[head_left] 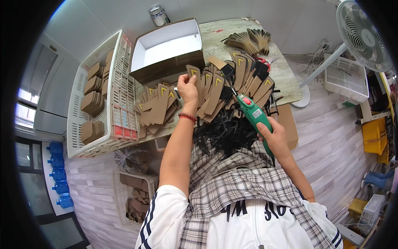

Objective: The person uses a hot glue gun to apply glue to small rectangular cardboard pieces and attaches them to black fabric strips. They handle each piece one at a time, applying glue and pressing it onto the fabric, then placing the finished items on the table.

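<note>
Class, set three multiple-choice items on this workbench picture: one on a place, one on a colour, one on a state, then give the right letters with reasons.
1. Where is the open cardboard box?
A. behind the brown card tags
B. on the floor
C. inside the white crate

2. What colour is the hand tool?
A. red
B. green
C. grey

3. What is the left hand doing?
A. hanging free
B. pinching a tag
C. gripping the fan

Answers: 1 A, it sits on the table beyond the tags. 2 B, the right hand grips its green body. 3 B, fingers close on a tag's top.
</note>
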